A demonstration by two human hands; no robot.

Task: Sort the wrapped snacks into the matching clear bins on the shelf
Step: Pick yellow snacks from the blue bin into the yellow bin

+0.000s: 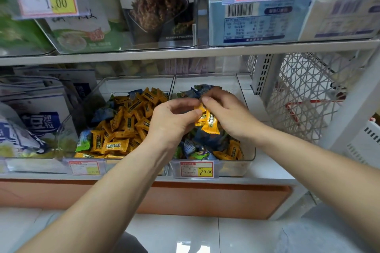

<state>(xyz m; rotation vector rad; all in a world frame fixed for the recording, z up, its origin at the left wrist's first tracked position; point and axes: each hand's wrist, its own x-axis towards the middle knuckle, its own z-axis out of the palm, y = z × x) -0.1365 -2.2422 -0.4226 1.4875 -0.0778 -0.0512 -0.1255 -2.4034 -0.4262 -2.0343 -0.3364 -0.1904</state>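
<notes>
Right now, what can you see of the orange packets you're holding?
Two small orange packets, glossy plastic-looking wrappers with crimped ends and a dark printed strip down the face. They hang roughly upright, overlapping, above the right clear bin. Fingers of the left hand and right hand pinch their upper ends from either side.

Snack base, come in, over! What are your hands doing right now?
Left hand and right hand both pinching orange snacks above right bin. Left bin mostly orange, a few blue strays. Nothing in the way. Over.
</notes>
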